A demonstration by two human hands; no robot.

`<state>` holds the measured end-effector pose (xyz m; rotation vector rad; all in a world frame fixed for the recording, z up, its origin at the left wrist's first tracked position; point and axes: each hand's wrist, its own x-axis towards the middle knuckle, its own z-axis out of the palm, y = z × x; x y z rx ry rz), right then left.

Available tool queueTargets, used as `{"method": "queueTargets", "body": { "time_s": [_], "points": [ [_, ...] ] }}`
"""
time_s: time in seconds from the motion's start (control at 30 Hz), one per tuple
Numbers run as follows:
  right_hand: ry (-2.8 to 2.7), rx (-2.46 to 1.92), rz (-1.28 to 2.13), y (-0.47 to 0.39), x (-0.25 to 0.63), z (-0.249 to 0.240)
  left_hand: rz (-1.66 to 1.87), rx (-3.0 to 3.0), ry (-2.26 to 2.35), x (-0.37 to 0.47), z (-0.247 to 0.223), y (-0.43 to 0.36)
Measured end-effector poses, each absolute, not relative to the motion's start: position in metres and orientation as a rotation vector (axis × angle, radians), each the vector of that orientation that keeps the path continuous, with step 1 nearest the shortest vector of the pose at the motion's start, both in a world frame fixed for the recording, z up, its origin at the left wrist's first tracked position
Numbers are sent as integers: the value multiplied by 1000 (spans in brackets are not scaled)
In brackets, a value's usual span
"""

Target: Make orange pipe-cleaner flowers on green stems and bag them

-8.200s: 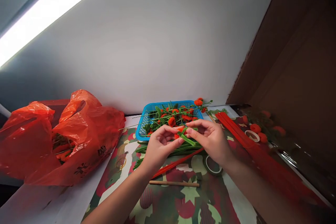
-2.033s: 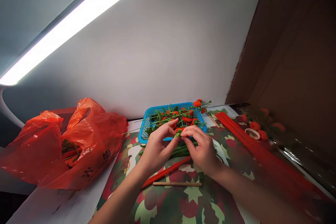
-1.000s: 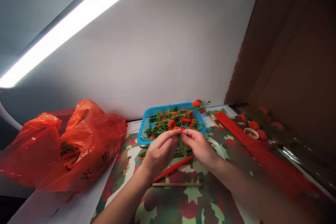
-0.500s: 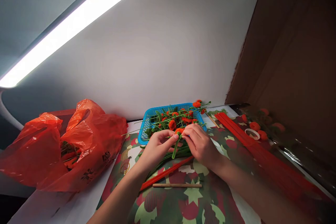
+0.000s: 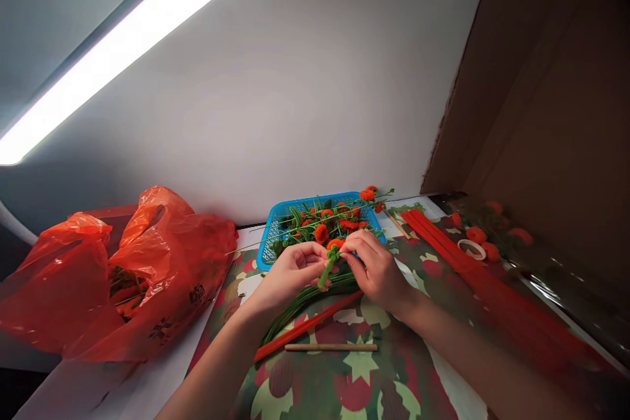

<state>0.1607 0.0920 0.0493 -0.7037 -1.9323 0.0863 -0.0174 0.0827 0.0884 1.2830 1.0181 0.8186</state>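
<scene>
Between my hands is an orange flower (image 5: 336,245) of fuzzy pipe cleaner, with a green fuzzy piece (image 5: 327,272) at its base pointing down toward me. My left hand (image 5: 300,267) is closed on the flower's base from the left, thumb and forefinger bent around it. My right hand (image 5: 373,270) pinches at the flower's green base from the right; the fingertips partly hide what they grip. Just below my hands lie a bundle of green pipe cleaners (image 5: 298,310) and a strip of red pipe cleaners (image 5: 309,328).
Behind my hands stands a blue basket (image 5: 266,246) full of orange flowers and green stems. A red plastic bag (image 5: 182,269) is at left. A wooden stick (image 5: 331,347) lies in front. Long red pipe cleaners (image 5: 433,239) and a tape roll (image 5: 471,249) are at right, by a cardboard wall (image 5: 541,111).
The green piece at the flower's base has shifted slightly left and up, and looks more bunched near the fingers. My left fingers have moved a little; the view has shifted slightly.
</scene>
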Motion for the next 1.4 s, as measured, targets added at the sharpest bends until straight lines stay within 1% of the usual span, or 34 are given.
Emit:
{"method": "queueTargets", "body": {
  "time_s": [0.1, 0.2, 0.4, 0.53, 0.63, 0.73, 0.9, 0.97, 1.03, 1.1, 1.13, 1.17, 1.23, 1.3, 1.4],
  "points": [
    [-1937, -679, 77, 91, 160, 50, 804, 1289, 1030, -19, 88, 84],
    [-1971, -645, 27, 91, 159, 51, 804, 1416, 1088, -19, 88, 83],
    [-2020, -620, 42, 92, 158, 47, 732, 1842, 1142, -23, 88, 78],
    [-2045, -618, 125, 92, 158, 43, 689, 2216, 1229, -25, 87, 78],
    [-1971, -687, 312, 90, 155, 42, 729, 2471, 1234, -25, 84, 79],
    [-1828, -839, 577, 88, 150, 44, 739, 2707, 1181, -24, 81, 81],
    [-1433, -1066, 1202, 85, 141, 46, 725, 3069, 1106, -23, 75, 83],
    [-1287, -1088, 1416, 86, 141, 45, 731, 3041, 1104, -22, 73, 83],
    [-1208, -1098, 1512, 87, 142, 46, 774, 2829, 1170, -21, 71, 83],
    [-1234, -1084, 1446, 90, 147, 51, 836, 2473, 1236, -20, 71, 84],
    [-1292, -1068, 1340, 91, 151, 54, 865, 2272, 1245, -20, 72, 85],
    [-1386, -1038, 1196, 92, 155, 58, 882, 2076, 1235, -19, 73, 86],
    [-1647, -935, 769, 95, 165, 68, 867, 1746, 1172, -19, 75, 87],
    [-1911, -775, 476, 96, 174, 76, 815, 1533, 1101, -20, 77, 87],
    [-2174, -674, 252, 97, 183, 81, 748, 1404, 1023, -20, 79, 88]
  ]
}}
